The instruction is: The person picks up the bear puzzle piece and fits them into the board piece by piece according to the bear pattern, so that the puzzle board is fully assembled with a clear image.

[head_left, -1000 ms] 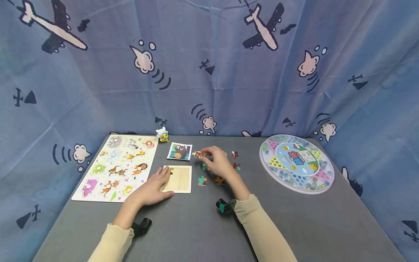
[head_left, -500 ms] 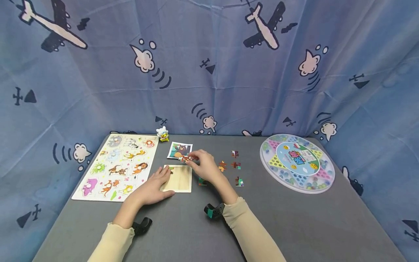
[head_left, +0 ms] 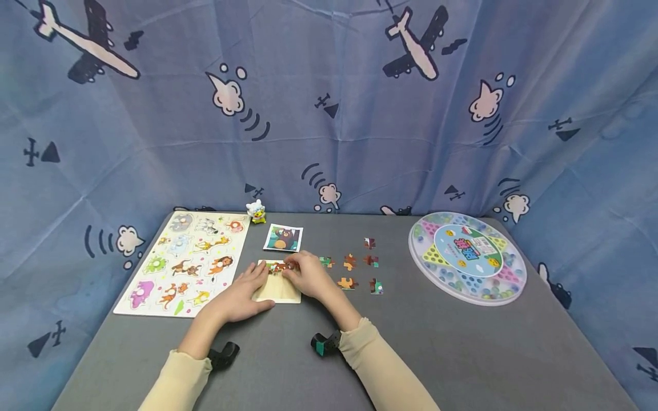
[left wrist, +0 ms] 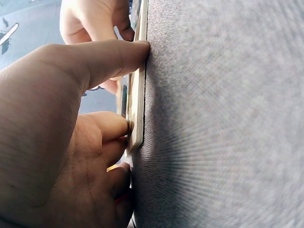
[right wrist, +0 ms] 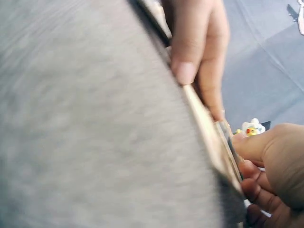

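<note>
A small wooden puzzle tray (head_left: 284,294) lies on the grey table in the head view. My left hand (head_left: 241,294) rests on its left side, fingers stretched over the edge and thumb (left wrist: 118,53) against the near edge. Over the tray's top right part, my right hand (head_left: 309,277) pinches a brown jigsaw piece (head_left: 281,266) between thumb and fingertips. In the right wrist view the piece (right wrist: 225,135) stands tilted at the tray. Another piece sits in the tray's upper left corner, partly hidden by my left fingers. Behind the tray lies a picture card (head_left: 283,238) with a bear.
Several loose jigsaw pieces (head_left: 346,283) lie to the right of the tray. An animal puzzle board (head_left: 197,262) is at the left, with a small white-and-yellow figurine (head_left: 256,211) behind. A round game board (head_left: 466,257) lies at the right. A patterned blue curtain (head_left: 329,114) hangs behind.
My right hand has moved left and toward me, bringing the jigsaw piece from beside the card to over the tray. The left hand has stayed in place.
</note>
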`<state>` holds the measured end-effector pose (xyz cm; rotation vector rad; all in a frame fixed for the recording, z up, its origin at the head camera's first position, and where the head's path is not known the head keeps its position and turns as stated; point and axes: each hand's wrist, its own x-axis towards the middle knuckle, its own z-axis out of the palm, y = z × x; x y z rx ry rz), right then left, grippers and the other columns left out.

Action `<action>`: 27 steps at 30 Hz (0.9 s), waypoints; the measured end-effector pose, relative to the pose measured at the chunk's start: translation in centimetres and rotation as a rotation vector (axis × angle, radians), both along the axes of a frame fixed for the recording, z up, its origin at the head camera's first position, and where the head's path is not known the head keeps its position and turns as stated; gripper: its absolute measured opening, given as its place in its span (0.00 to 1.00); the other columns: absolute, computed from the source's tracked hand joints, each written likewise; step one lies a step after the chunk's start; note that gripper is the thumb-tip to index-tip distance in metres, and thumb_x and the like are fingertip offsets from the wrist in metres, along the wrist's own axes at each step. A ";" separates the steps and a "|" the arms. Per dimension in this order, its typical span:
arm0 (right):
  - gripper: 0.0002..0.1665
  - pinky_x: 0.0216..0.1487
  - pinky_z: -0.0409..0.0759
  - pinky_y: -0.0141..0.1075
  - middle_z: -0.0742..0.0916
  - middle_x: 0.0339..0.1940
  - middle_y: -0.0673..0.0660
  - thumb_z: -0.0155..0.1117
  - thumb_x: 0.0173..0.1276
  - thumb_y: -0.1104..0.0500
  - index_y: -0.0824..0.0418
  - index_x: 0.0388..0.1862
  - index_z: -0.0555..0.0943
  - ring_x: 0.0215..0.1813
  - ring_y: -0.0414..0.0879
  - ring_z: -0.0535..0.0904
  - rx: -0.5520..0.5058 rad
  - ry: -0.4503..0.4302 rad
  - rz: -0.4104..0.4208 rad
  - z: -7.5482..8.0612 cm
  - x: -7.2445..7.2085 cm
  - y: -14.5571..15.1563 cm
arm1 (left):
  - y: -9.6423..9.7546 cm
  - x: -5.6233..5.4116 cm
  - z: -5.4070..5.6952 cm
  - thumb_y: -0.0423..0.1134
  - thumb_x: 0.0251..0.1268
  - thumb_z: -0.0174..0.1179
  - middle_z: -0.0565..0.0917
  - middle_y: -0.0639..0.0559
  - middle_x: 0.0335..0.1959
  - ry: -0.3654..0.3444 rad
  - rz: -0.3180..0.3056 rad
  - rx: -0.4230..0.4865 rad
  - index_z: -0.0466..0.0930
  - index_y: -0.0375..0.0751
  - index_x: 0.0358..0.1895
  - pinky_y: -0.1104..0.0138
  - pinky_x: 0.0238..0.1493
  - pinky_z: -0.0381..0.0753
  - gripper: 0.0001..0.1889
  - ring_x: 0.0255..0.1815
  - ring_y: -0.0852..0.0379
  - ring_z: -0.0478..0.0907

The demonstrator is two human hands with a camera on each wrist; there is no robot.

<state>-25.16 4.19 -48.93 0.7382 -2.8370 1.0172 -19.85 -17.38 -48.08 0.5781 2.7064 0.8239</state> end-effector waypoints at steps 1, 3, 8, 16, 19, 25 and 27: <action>0.15 0.43 0.80 0.36 0.88 0.41 0.56 0.73 0.74 0.58 0.64 0.54 0.89 0.41 0.45 0.80 0.007 -0.001 0.001 -0.2 0.0 -0.1 | 0.0 0.0 0.0 0.52 0.72 0.65 0.52 0.32 0.86 0.002 -0.001 -0.001 0.56 0.26 0.82 0.37 0.84 0.47 0.46 0.87 0.29 0.43; 0.15 0.46 0.80 0.37 0.88 0.42 0.56 0.72 0.75 0.58 0.64 0.54 0.89 0.43 0.45 0.80 0.029 0.010 0.002 -0.6 0.1 -0.2 | 0.0 0.1 -0.1 0.52 0.72 0.65 0.52 0.31 0.86 0.007 -0.003 -0.005 0.56 0.26 0.82 0.36 0.84 0.48 0.46 0.86 0.28 0.43; 0.15 0.52 0.82 0.44 0.89 0.46 0.57 0.72 0.75 0.58 0.64 0.54 0.89 0.49 0.50 0.82 0.052 0.028 -0.007 -0.9 0.3 -0.3 | 0.1 0.1 -0.3 0.52 0.73 0.65 0.52 0.31 0.86 0.007 -0.003 -0.008 0.56 0.27 0.82 0.37 0.84 0.48 0.46 0.86 0.28 0.43; 0.15 0.55 0.82 0.45 0.90 0.47 0.58 0.73 0.74 0.58 0.64 0.54 0.90 0.51 0.51 0.83 0.028 0.067 -0.013 -1.1 0.3 -0.3 | 0.2 0.2 0.1 0.52 0.73 0.65 0.52 0.31 0.86 0.023 -0.011 -0.026 0.57 0.26 0.82 0.37 0.84 0.50 0.46 0.86 0.28 0.44; 0.14 0.54 0.82 0.45 0.90 0.47 0.58 0.73 0.73 0.58 0.64 0.53 0.90 0.50 0.51 0.83 0.023 0.078 -0.013 -1.1 0.3 -0.3 | 0.2 0.2 0.2 0.52 0.73 0.65 0.52 0.31 0.86 0.028 -0.006 -0.037 0.57 0.26 0.82 0.38 0.84 0.51 0.46 0.86 0.29 0.45; 0.15 0.54 0.82 0.44 0.90 0.46 0.57 0.73 0.73 0.58 0.63 0.54 0.90 0.50 0.50 0.83 0.034 0.083 -0.006 -1.0 0.2 -0.4 | 0.9 0.2 0.6 0.46 0.72 0.65 0.52 0.31 0.86 0.063 -0.028 -0.058 0.57 0.25 0.82 0.38 0.83 0.53 0.44 0.86 0.28 0.45; 0.15 0.54 0.82 0.44 0.90 0.46 0.57 0.73 0.73 0.58 0.64 0.54 0.90 0.50 0.51 0.83 0.031 0.083 0.000 -1.0 0.2 -0.4 | 1.2 0.2 0.6 0.43 0.71 0.64 0.54 0.31 0.85 0.072 -0.047 -0.055 0.57 0.24 0.81 0.38 0.83 0.53 0.43 0.86 0.27 0.45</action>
